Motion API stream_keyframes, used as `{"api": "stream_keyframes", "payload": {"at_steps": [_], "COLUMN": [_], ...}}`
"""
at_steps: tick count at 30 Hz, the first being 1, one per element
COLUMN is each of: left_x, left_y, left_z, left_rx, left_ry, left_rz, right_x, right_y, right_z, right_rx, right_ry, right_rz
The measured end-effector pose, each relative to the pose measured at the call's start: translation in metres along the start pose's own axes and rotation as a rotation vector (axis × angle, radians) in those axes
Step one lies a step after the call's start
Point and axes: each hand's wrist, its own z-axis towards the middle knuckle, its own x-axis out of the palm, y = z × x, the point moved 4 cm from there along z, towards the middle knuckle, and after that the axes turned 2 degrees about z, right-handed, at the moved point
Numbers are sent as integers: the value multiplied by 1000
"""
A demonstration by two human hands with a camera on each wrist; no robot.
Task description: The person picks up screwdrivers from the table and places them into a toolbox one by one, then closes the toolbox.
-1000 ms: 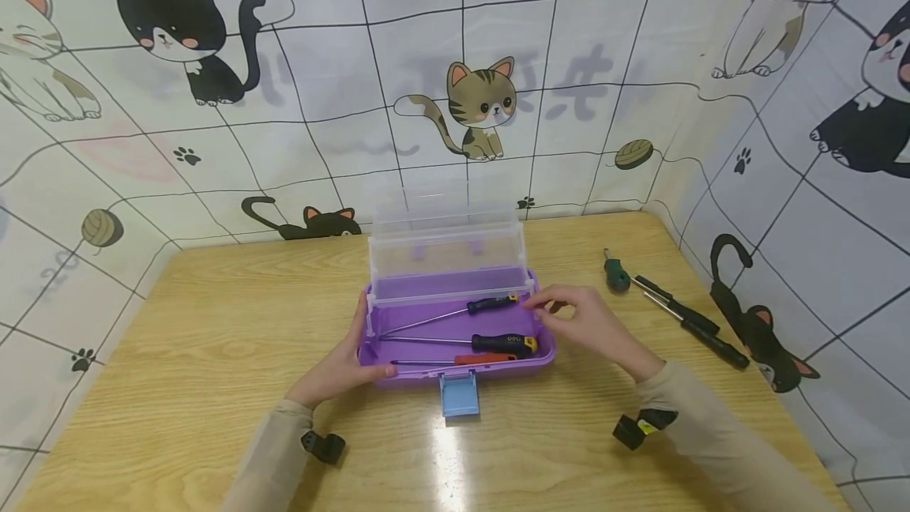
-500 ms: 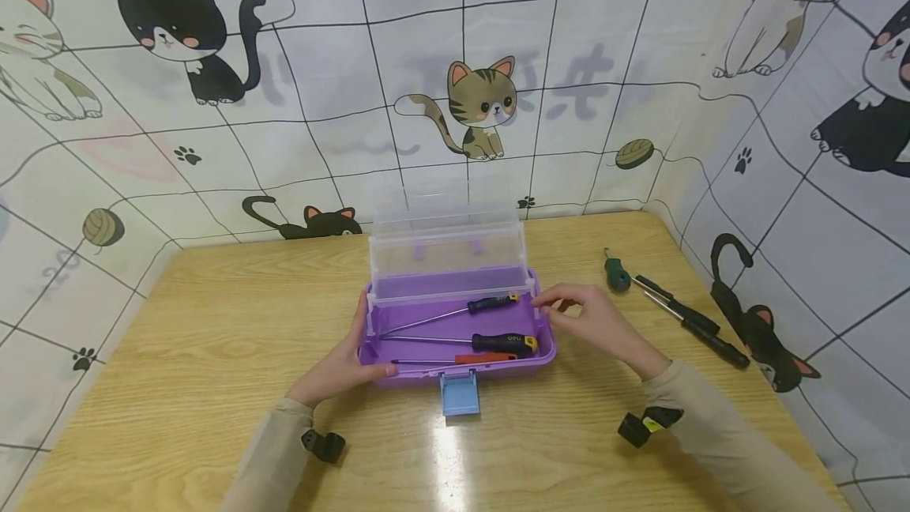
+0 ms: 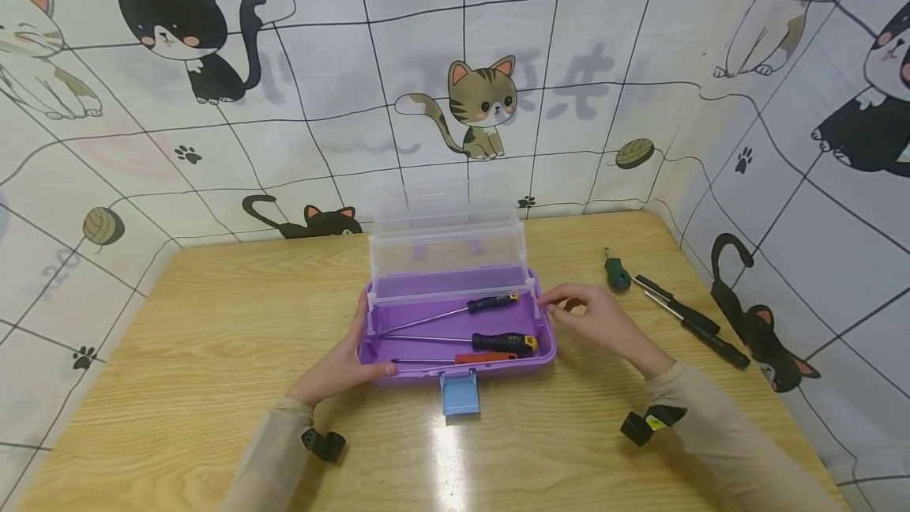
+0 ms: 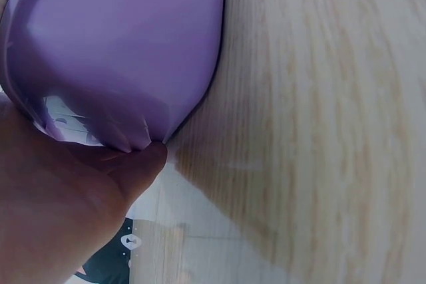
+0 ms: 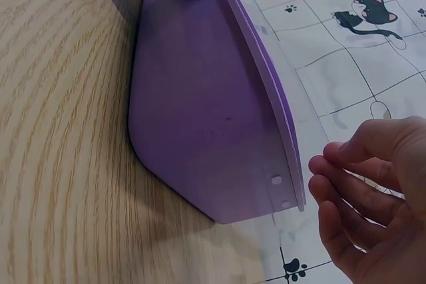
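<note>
A purple toolbox (image 3: 508,370) stands on the table with its clear lid (image 3: 448,255) raised and its blue latch (image 3: 460,395) hanging down in front. My left hand (image 3: 334,370) grips the box's left end, thumb along the front rim. Inside lie a small black-handled screwdriver (image 3: 492,304), a larger black-and-yellow screwdriver (image 3: 501,344) and a red-handled screwdriver (image 3: 486,358). At the right end, my right hand (image 3: 596,324) has its fingertips close by the rim. The right wrist view shows these fingers (image 5: 346,194) loosely bent, with nothing between them and the purple wall.
On the right of the table (image 3: 213,338) lie a stubby green-handled screwdriver (image 3: 617,275) and two black-handled screwdrivers, the nearer screwdriver (image 3: 716,344) overlapping the other. A cat-print sheet (image 3: 341,133) rises behind the table and along its sides.
My right hand has drawn slightly to the right, from over the box's right end to beside its rim. The left hand, the box and the screwdrivers stay in place.
</note>
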Motion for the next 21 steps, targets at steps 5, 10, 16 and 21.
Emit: {"api": "stream_keyframes", "payload": {"at_steps": [5,10,16,21], "left_x": [0,0,0,-1], "left_y": [-1,-4,-5,-5], "left_z": [0,-1,-1,-1], "left_rx": [-3,-1,23,42], "left_ry": [2,9,13,15], "left_rz": [-8,-35,-30,-7], "right_x": [-5,-10,-18,-24], "right_y": [-3,-9,-19,-27], "right_z": [-1,-2,-2,-3], "right_rx": [17,39,62,109], "right_ry": [9,12,0,-14], "right_rz": [1,-16,-22,-29]}}
